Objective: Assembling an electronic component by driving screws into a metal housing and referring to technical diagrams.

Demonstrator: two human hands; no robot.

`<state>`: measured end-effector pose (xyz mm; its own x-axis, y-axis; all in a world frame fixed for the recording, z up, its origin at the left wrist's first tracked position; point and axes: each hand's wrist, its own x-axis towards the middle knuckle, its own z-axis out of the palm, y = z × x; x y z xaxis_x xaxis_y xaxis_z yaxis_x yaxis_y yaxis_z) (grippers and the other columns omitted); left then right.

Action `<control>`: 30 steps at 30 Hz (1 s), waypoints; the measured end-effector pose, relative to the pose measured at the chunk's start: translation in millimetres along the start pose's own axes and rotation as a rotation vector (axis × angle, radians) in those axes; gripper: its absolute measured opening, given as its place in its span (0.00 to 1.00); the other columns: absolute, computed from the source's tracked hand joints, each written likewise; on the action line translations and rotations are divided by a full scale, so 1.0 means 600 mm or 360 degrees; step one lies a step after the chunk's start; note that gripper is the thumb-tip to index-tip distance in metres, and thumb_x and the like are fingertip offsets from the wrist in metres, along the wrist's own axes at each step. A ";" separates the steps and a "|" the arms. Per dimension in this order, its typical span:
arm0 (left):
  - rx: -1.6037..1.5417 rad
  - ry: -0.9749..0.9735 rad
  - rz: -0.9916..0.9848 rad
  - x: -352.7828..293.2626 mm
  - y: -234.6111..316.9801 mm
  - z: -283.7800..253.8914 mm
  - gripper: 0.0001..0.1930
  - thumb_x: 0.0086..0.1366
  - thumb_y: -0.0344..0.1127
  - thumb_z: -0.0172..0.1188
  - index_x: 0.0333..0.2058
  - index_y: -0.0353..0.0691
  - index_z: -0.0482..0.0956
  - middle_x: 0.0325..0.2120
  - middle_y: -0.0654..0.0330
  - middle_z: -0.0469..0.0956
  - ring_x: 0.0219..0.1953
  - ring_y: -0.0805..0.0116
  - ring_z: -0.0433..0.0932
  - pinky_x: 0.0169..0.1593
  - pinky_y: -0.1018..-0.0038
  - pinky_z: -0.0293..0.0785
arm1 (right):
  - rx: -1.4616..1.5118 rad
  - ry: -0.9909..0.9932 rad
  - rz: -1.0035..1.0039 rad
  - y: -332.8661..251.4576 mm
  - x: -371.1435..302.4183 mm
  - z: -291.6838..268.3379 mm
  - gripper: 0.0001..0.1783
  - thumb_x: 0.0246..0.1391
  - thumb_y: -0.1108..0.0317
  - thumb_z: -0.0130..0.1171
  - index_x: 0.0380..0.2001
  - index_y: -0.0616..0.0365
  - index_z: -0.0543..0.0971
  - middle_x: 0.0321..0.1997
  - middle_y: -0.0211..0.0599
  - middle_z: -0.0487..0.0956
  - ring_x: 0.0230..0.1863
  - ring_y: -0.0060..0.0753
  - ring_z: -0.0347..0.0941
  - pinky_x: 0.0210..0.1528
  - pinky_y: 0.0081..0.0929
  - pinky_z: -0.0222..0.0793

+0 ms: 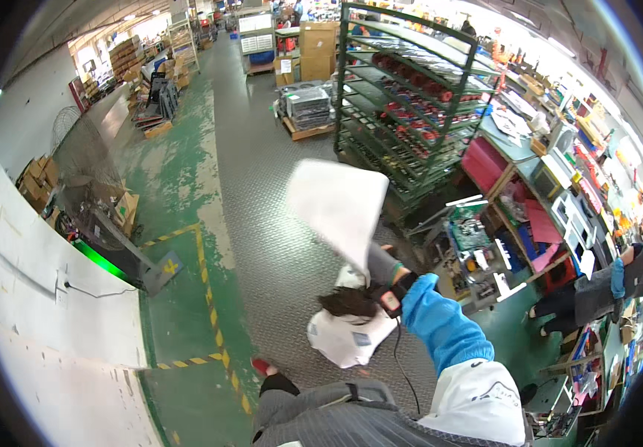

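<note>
My right arm, in a white sleeve with a blue cuff cover and a wrist device, reaches up and forward from the lower right. At its end my right hand, in what looks like a grey glove, is closed at the lower corner of a flat white panel. The panel stands out ahead of the hand, over the walkway. Below the wrist is a bulky white thing with a dark, shaggy patch above it; its kind is unclear. A dark cable hangs down from the wrist. My left hand does not show.
A tall green rack with loaded shelves stands ahead to the right, with a low cart of circuit boards nearer. Workbenches and a person are at the right. A caged fan and a white wall line the left.
</note>
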<state>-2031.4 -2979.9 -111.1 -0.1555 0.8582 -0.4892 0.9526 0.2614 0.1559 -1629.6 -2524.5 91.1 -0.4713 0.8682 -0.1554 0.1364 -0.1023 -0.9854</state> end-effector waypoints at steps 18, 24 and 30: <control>-0.0596 0.0320 0.0101 0.913 -0.498 -0.743 0.12 0.69 0.40 0.52 0.36 0.39 0.81 0.36 0.44 0.81 0.38 0.51 0.81 0.39 0.60 0.75 | -0.0748 0.0746 0.0780 -0.056 0.555 0.194 0.26 0.60 0.46 0.54 0.43 0.59 0.83 0.37 0.56 0.82 0.42 0.57 0.80 0.44 0.45 0.73; -0.1468 0.0161 0.0303 1.257 -0.288 -0.934 0.16 0.65 0.43 0.57 0.42 0.37 0.83 0.35 0.48 0.83 0.39 0.57 0.81 0.44 0.67 0.75 | -0.0846 0.0560 0.0649 -0.128 0.928 0.104 0.25 0.59 0.49 0.56 0.45 0.60 0.82 0.38 0.56 0.82 0.41 0.50 0.82 0.44 0.40 0.73; -0.0447 0.0068 0.0297 1.361 -0.366 -0.963 0.22 0.67 0.50 0.50 0.37 0.34 0.83 0.33 0.42 0.81 0.34 0.48 0.81 0.39 0.58 0.75 | -0.0742 0.0381 0.0239 -0.250 1.381 0.037 0.21 0.61 0.52 0.53 0.44 0.56 0.82 0.42 0.55 0.82 0.46 0.57 0.78 0.48 0.44 0.73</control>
<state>-2518.9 -2081.2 -49.2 -0.0017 0.9189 -0.3944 0.8572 0.2045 0.4726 -2059.8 -1800.8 108.5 -0.2129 0.9524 -0.2181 0.5845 -0.0547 -0.8095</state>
